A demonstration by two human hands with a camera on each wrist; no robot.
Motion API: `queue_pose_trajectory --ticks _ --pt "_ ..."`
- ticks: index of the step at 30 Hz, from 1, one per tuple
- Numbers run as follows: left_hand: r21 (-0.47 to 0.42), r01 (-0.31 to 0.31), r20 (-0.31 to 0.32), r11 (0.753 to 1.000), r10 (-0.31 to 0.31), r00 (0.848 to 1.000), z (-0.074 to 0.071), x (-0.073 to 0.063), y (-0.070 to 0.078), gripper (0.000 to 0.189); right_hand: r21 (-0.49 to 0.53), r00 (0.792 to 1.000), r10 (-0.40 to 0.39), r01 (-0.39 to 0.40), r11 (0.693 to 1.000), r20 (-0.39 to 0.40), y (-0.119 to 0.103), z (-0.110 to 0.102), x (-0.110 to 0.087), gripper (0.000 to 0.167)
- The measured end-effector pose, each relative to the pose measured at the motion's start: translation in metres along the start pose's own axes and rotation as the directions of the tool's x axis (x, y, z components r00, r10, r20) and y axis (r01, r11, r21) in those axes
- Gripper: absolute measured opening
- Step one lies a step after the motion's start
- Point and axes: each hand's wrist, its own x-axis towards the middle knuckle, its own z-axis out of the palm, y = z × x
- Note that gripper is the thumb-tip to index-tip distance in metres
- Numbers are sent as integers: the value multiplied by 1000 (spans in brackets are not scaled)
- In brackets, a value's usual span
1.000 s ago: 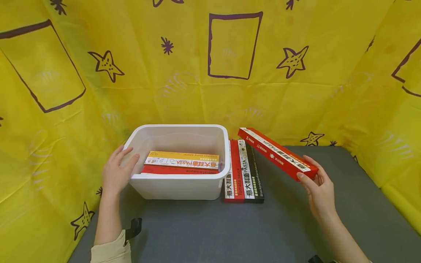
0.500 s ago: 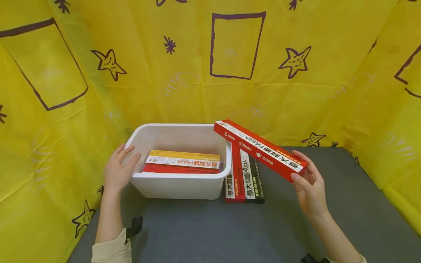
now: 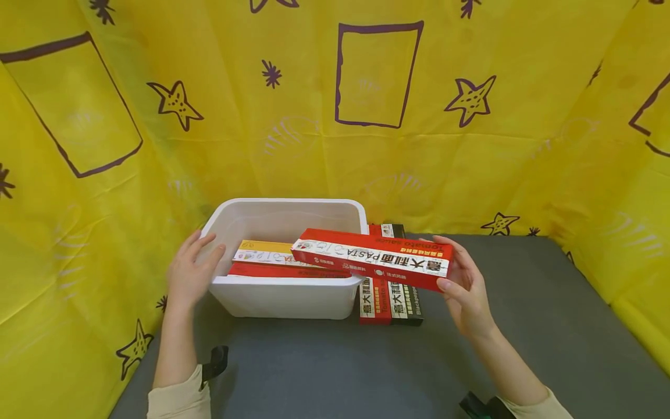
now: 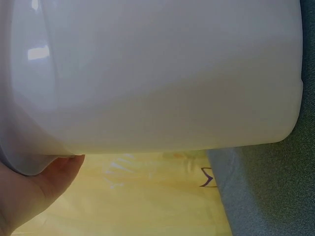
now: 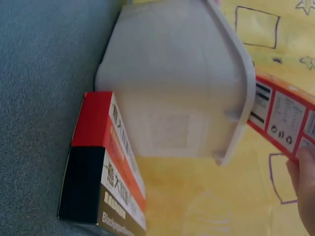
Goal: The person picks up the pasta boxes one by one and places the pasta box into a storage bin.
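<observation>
In the head view, my right hand [image 3: 468, 291] grips the right end of a red tomato sauce pasta box [image 3: 371, 256]. The far end of that box reaches over the right rim of a white plastic bin [image 3: 282, 299]. My left hand [image 3: 193, 270] rests on the bin's left rim, thumb and fingers spread about it; the left wrist view shows the fingers against the outer wall. Inside the bin lie a yellow chicken curry pasta box [image 3: 262, 245] and a red pasta box [image 3: 256, 270], both partly covered by the held one.
Against the bin's right side lie a red tomato sauce box [image 5: 96, 115] and a black pepper pasta box [image 5: 83, 182], side by side on the grey table [image 3: 335, 366]. A yellow patterned cloth [image 3: 293, 163] hangs behind and at both sides.
My right hand has moved left and swung the red box from a steep slant to nearly level, its far end now over the bin. The left hand has stayed at the rim.
</observation>
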Motion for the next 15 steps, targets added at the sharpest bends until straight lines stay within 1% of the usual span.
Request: queue_pose_trajectory --ticks 3,5,8,11,15 --pt "-3 -8 -17 1000 8 1000 0 -1 0 50 -19 999 12 -11 1000 45 3 0 2 60" --pt "-6 -13 -28 1000 13 1000 1 -1 0 49 -18 997 19 -18 1000 72 4 -1 4 59" --pt "-11 -12 -29 1000 12 1000 1 -1 0 49 -6 994 20 -20 1000 107 7 -4 7 58" --pt "-15 -6 -24 1000 6 1000 1 -1 1 49 -3 993 11 -10 1000 119 10 -6 10 57" --pt "-15 -4 -22 1000 4 1000 0 -1 0 50 -21 994 0 2 1000 105 13 -9 14 58"
